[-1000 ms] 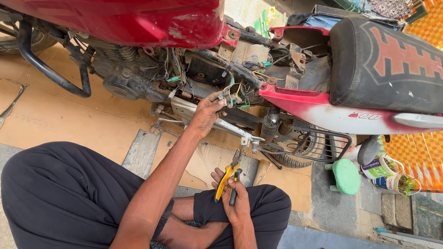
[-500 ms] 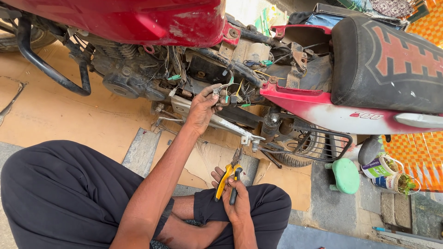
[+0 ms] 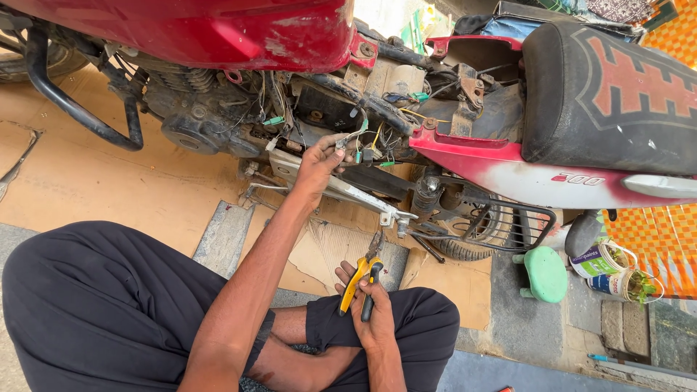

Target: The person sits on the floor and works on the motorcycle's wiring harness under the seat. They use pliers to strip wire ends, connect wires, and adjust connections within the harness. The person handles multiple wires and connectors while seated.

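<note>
Two hands are busy at this red motorcycle (image 3: 218, 29), and the job looks to me somewhere in its middle. The person sits cross-legged on cardboard (image 3: 131, 181) beside the bike, whose side cover is off, so the frame under the seat (image 3: 610, 94) lies bare with its wiring (image 3: 363, 141) hanging loose in a tangle of green, yellow and white strands. That much of the stripping down seems done.

The left hand (image 3: 319, 160) reaches up into the frame just below the tank and pinches a few of those wires between fingertips, closed around them. The right hand (image 3: 374, 319) rests low over the lap, well below the frame, clenched around yellow-and-black pliers (image 3: 361, 276) whose nose points up toward the bike. The pliers are apart from the wires, so no cutting or crimping is under way.

What seems left, as I judge it: the wires are unjoined and untidy, connectors dangle, and the cover is not back on. Right of the rear wheel stand a green stool (image 3: 544, 272) and two small tins (image 3: 610, 272).
</note>
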